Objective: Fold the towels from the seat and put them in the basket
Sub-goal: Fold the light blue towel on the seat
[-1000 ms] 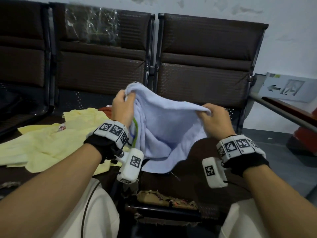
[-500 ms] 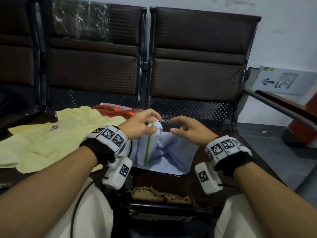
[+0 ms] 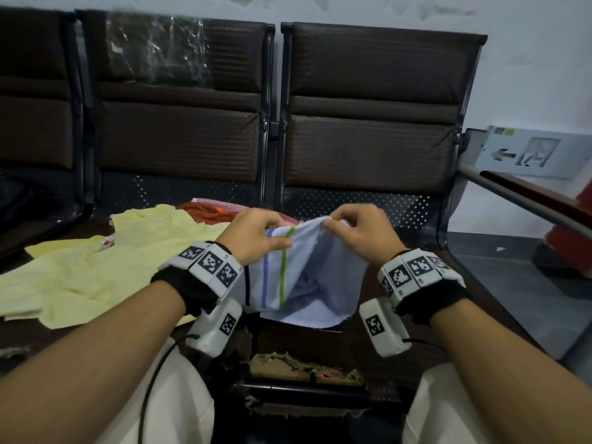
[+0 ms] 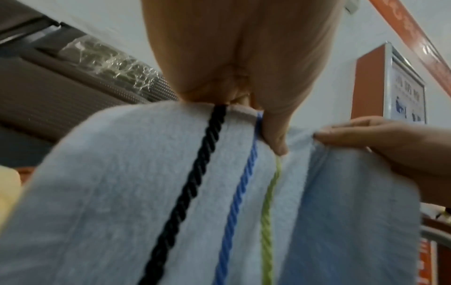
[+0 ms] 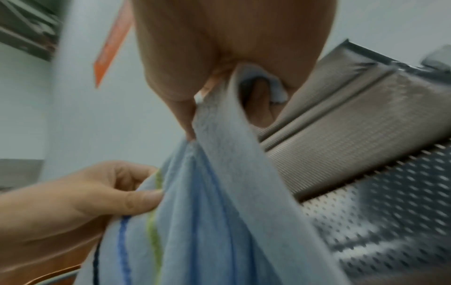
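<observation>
Left hand (image 3: 256, 233) is pinching the top edge of the pale blue towel (image 3: 323, 277) between thumb and curled fingers, right beside its black, blue and green stripes, while the right hand (image 3: 355, 230) is pinching the same edge just beside it, thumb and forefinger closed on a bunched corner. Both hands are holding the towel up so that it is hanging as a loose, slack pouch over the dark seat (image 3: 480, 302), its lower edge sagging down toward the seat surface; whether it is touching there cannot be told. A yellow cloth (image 3: 96, 270) is lying spread on the seat to the left, with a red cloth (image 3: 205, 213) partly under it. No basket is in view.

The step in hand appears to be matching corners for a fold. Doing it well probably means each hand keeping its pinch at the true corner rather than mid-edge, drawing the top hem taut so the stripes are running straight, and letting the hanging layers settle evenly before lowering the towel flat. A slack hem is likely to give a skewed fold.
</observation>
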`<act>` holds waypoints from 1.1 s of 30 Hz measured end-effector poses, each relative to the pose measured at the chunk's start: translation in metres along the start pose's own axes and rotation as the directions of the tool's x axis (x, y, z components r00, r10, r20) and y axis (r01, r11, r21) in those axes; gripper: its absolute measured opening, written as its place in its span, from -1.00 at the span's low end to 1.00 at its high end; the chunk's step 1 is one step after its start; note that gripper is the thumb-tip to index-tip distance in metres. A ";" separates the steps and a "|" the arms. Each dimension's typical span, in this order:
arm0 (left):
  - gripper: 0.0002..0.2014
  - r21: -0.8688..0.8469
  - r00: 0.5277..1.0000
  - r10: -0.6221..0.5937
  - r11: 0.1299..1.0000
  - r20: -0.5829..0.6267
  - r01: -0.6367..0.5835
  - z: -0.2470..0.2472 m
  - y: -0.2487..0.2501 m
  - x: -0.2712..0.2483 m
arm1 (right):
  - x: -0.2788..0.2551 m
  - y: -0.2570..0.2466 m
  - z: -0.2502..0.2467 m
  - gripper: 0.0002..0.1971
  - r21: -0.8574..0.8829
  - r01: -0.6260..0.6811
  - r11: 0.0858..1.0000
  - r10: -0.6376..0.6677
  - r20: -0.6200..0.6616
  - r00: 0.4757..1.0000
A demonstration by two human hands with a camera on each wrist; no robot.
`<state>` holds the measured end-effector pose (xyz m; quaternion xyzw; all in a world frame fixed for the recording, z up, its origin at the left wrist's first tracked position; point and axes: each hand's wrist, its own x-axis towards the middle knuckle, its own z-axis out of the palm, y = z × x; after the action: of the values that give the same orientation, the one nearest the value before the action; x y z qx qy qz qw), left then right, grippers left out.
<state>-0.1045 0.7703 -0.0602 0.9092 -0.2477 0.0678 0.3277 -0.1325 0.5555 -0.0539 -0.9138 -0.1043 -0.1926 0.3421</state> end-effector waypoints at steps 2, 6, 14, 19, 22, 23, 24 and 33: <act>-0.72 -0.012 0.998 -0.027 1.000 -0.051 0.027 0.002 0.003 0.002 | 0.004 -0.008 -0.006 -0.85 0.011 0.067 0.998 -0.064 -0.163 0.984; -0.55 -0.084 0.987 -0.114 0.991 -0.111 0.104 0.004 0.007 0.002 | 0.008 -0.003 -0.009 -0.84 0.015 -0.046 0.999 0.048 -0.238 0.970; -0.81 -0.406 0.918 -0.229 0.843 0.322 0.353 0.011 0.018 -0.007 | 0.006 0.030 -0.008 -0.81 -0.021 -0.311 0.950 0.304 -0.155 0.940; -0.80 -0.648 0.912 -0.289 0.642 0.291 0.410 0.008 0.009 -0.007 | 0.006 0.026 -0.004 -0.87 0.233 -0.381 0.895 0.404 -0.058 0.913; -0.84 -0.707 0.909 -0.374 0.592 0.183 0.386 0.006 0.003 -0.003 | 0.003 0.009 -0.005 -0.89 0.503 -0.352 0.789 0.367 0.074 0.927; -0.88 -0.726 0.898 -0.407 0.566 0.166 0.391 0.006 0.001 -0.002 | 0.001 0.004 -0.005 -0.88 0.574 -0.354 0.738 0.345 0.131 0.930; -0.92 -0.747 0.885 -0.434 0.531 0.166 0.400 0.005 -0.001 -0.001 | 0.000 -0.001 -0.005 -0.83 0.623 -0.362 0.694 0.319 0.185 0.930; -0.81 -0.806 0.854 -0.405 0.352 0.327 0.476 0.001 -0.002 0.001 | -0.010 0.004 -0.004 -0.84 -0.088 -0.077 0.993 0.092 0.177 0.980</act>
<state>-0.1023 0.7707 -0.0615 0.6510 -0.0052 -0.1884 0.7354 -0.1413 0.5493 -0.0573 -0.9442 -0.0883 -0.0980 0.3019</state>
